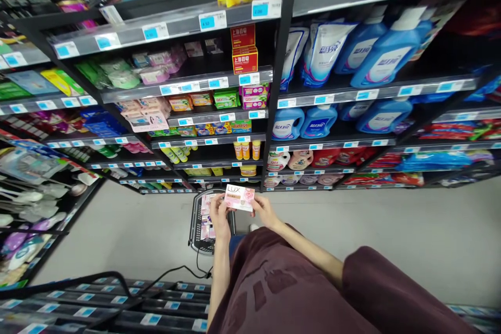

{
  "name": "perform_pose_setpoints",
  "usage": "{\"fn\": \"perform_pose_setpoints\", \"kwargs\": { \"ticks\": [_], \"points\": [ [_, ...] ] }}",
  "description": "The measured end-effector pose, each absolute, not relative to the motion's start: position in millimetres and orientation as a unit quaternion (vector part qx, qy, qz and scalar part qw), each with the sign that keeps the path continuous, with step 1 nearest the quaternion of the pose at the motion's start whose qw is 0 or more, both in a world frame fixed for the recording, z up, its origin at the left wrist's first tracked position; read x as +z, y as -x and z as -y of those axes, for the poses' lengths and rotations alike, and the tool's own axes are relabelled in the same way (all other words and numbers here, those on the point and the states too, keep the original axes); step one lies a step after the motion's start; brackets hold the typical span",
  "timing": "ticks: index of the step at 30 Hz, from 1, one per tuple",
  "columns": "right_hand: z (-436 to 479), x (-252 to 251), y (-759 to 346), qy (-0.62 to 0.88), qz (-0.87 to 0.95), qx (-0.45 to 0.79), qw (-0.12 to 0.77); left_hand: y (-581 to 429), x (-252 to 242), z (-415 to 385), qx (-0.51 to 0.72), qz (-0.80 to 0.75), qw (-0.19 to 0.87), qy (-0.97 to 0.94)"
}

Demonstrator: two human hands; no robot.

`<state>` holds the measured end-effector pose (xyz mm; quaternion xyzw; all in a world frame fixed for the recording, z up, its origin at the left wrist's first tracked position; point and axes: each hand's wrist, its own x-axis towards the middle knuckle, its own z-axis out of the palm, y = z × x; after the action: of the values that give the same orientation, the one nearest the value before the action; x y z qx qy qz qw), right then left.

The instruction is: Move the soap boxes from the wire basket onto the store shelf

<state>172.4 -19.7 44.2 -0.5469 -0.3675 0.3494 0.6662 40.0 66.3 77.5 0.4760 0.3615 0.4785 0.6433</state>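
Between my two hands is a white and pink LUX soap box [239, 199], its printed face turned up toward me. My left hand [219, 214] grips the box's left end, and my right hand [265, 211] pinches the right end. Below and to the left, a black shopping basket [192, 229] stands on the floor, partly hidden by my left hand and forearm. Several pink and white boxes [206, 219] lie inside it.
Shelves ahead carry soap boxes [245, 60], pink and green soap packs [226, 98] and blue detergent bottles [387, 65]. Household tools hang on a rack [35, 198] at left. Grey floor [313, 214] runs along the shelf base. A black cable [172, 270] trails near the basket.
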Motion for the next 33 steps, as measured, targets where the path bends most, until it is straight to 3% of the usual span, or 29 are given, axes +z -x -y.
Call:
{"fn": "perform_pose_setpoints", "kwargs": {
  "ticks": [33],
  "points": [
    [11.4, 49.6, -170.5, 0.568, 0.31, 0.289, 0.706, -37.8, 81.0, -65.7, 0.431, -0.36, 0.641, -0.523]
  ]
}}
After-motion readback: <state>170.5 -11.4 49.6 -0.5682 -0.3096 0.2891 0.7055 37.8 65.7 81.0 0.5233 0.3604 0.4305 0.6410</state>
